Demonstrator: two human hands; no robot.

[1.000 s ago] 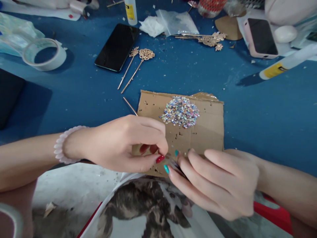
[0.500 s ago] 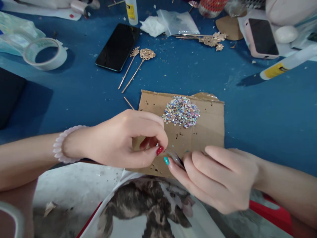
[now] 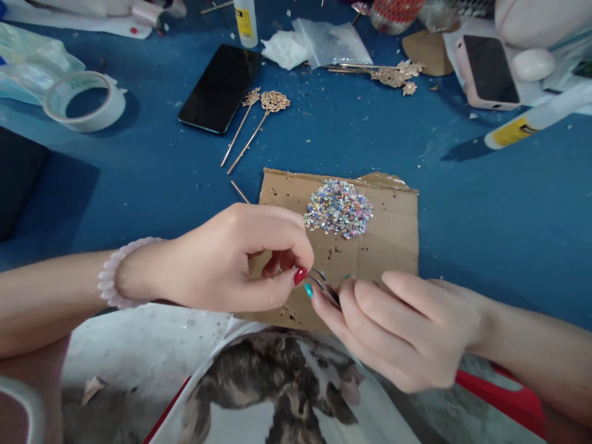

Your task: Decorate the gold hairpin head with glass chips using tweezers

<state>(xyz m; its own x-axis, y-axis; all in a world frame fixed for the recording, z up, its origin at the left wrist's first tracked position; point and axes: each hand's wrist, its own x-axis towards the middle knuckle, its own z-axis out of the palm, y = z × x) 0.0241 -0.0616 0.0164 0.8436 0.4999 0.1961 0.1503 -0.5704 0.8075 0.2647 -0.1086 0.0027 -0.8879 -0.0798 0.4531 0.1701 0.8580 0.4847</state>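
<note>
My right hand point(image 3: 407, 327) grips the metal tweezers point(image 3: 329, 292), their tips set close to the red nail point(image 3: 300, 276) of my left hand point(image 3: 235, 259). That hand is set in a fingertip pinch; I cannot tell whether it holds anything. The tweezers are positioned over the cardboard sheet point(image 3: 391, 237). The multicoloured chips point(image 3: 340, 208) lie piled on its far half.

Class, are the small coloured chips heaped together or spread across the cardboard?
Heaped together: the chips form one dense patch near the far edge of the cardboard, with mostly bare board around it.
</note>
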